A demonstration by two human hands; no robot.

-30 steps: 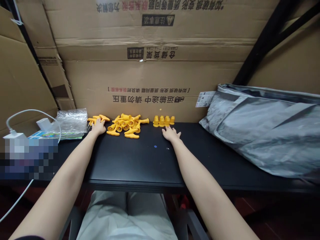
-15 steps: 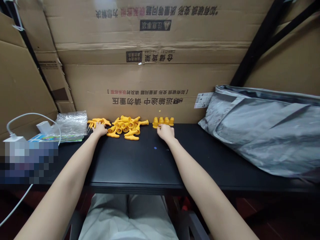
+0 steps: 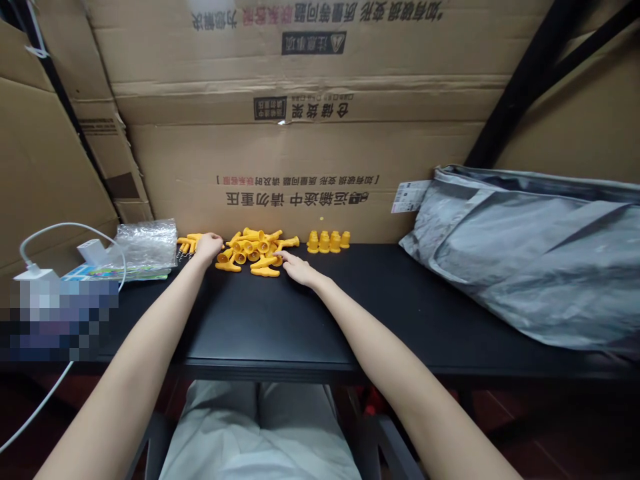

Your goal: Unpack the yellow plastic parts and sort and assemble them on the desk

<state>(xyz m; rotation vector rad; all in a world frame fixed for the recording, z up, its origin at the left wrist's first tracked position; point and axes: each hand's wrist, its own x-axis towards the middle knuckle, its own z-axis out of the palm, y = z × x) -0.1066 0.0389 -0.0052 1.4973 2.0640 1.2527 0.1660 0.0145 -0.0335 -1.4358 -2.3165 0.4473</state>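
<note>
My left hand (image 3: 207, 249) rests at the left of the yellow parts, its fingers curled down; whatever they hold is hidden. Beside it lie several corkscrews (image 3: 186, 245) with yellow T-shaped handles and dark spiral screws. To its right is a heap of yellow bell-shaped plastic sleeves (image 3: 249, 246). Two loose yellow handles (image 3: 265, 272) lie at the front of the heap. My right hand (image 3: 299, 269) reaches in from the right with fingers stretched out, its fingertips at the heap's right edge. Behind it, several yellow stepped caps (image 3: 324, 242) stand upright in a group.
A cardboard wall (image 3: 300, 150) closes off the back of the black table (image 3: 260, 320). A grey fabric bag (image 3: 525, 260) sits at the right. On the left are clear plastic wrap (image 3: 147, 241), a white charger (image 3: 37, 287) and its cable (image 3: 65, 225).
My right hand has left the upright caps and moved left to the heap's edge. My left hand has shifted slightly right and away from the table's surface, between corkscrews and heap.
</note>
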